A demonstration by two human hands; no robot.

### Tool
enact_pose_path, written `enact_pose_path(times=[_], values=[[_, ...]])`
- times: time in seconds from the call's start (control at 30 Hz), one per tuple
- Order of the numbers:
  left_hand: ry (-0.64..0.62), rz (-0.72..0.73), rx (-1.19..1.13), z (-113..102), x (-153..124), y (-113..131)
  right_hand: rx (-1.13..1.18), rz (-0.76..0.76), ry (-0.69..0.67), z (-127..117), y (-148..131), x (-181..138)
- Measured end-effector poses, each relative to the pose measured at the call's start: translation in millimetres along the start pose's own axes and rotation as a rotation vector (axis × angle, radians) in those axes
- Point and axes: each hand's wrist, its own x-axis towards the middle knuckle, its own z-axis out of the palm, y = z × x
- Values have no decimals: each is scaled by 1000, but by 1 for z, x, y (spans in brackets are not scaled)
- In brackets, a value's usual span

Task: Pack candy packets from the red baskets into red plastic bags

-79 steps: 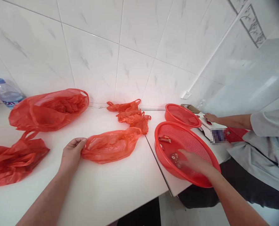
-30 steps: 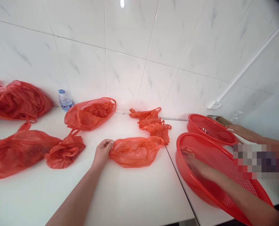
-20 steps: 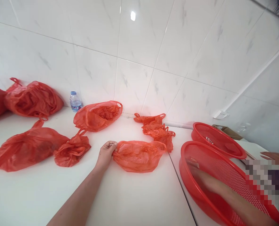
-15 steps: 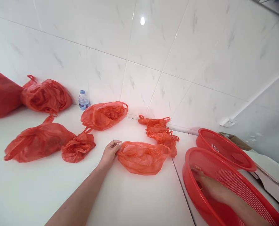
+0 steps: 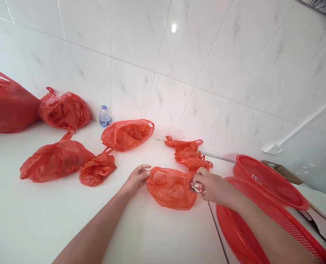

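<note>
A thin red plastic bag (image 5: 171, 189) lies spread on the white table, its mouth facing up. My left hand (image 5: 138, 178) pinches the bag's left rim between thumb and fingers. At the bag's right edge, my right hand (image 5: 207, 183) is closed around a small packet with a red and white pattern (image 5: 197, 187); motion blur hides what kind it is. Behind my right arm stands a large red plastic basket (image 5: 240, 231) with mesh sides, partly covered by the arm.
A second red basket (image 5: 275, 183) holds a small patterned item. Several red bags, among them a crumpled one (image 5: 98, 168) and a full one (image 5: 57, 159), lie to the left. Crumpled red bags (image 5: 189, 152) lie behind. A water bottle (image 5: 104, 116) stands by the tiled wall.
My right hand has come out of the near basket with a small patterned packet and moved left to the bag's right edge. My left hand still holds the bag; the view has shifted slightly.
</note>
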Motion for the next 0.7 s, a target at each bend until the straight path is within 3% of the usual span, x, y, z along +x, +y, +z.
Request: enact_pose_path(times=[0.17,0.3,0.4,0.53,0.63,0.7], values=[[3,1,-12,-1,-1,1,22,-125,-81,24,-27,43],[13,6,-31,-3,1,1,133,-84,-29,20,-20,44],[14,2,-43,-4,3,-1,140,92,193,4,7,28],[9,-17,-29,-5,5,-3,-19,474,435,-16,61,-6],[3,-40,-10,-6,6,-4,-158,696,389,-16,99,-37],[3,-55,-1,-6,7,-3,-170,742,298,-7,114,-55]])
